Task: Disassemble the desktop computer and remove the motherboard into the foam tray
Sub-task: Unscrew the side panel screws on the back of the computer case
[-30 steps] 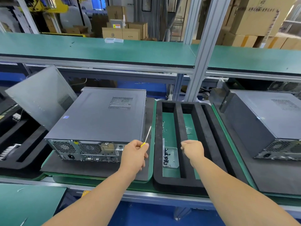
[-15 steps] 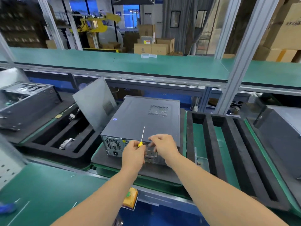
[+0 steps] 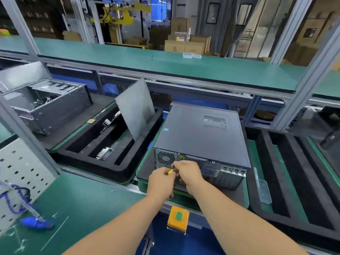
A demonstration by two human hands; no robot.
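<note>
A closed dark grey desktop computer (image 3: 200, 133) lies on a black mat with its rear panel facing me. My left hand (image 3: 161, 183) is closed around a small yellow-handled screwdriver (image 3: 170, 172) just in front of that panel's left part, near the fan grille. My right hand (image 3: 188, 173) touches the left one, its fingers pinched at the screwdriver's front end, which hides the shaft. A black foam tray (image 3: 266, 173) with long slots lies directly to the right of the computer. The motherboard is not visible.
Another foam tray (image 3: 79, 153) on the left holds parts and a leaning grey side panel (image 3: 135, 109). Beyond it stands an opened computer case (image 3: 49, 107). A clear plastic box (image 3: 264, 190) rests in the right tray. A yellow button box (image 3: 178, 219) hangs below the bench edge; a blue tool (image 3: 35, 222) lies front left.
My view swung left and back. My right hand moved from over the right foam tray to join the left hand at the computer's rear panel. The screwdriver's shaft, pointing up before, is hidden now.
</note>
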